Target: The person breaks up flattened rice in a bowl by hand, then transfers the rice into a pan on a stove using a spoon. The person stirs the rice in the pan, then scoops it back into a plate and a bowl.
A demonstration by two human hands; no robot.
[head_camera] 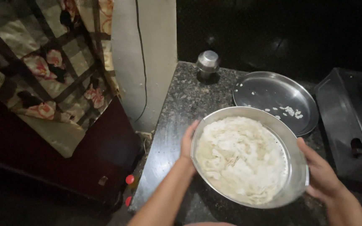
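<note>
Hands, left (pixel 188 144) and right (pixel 320 172), around steel bowl (pixel 292 138) of white flakes (pixel 241 159).

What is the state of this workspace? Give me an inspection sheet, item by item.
Surface: dark speckled stone counter, glossy.
Job's things: steel bowl full of white shredded food, held above the counter.
Clutter: steel plate with a few white scraps; small steel pot at the back.
Hands: left hand and right hand grip the bowl's opposite rims.
Cables: one black cable down the pillar.
Surroundings: floral curtain; dark metal box on the right.
</note>
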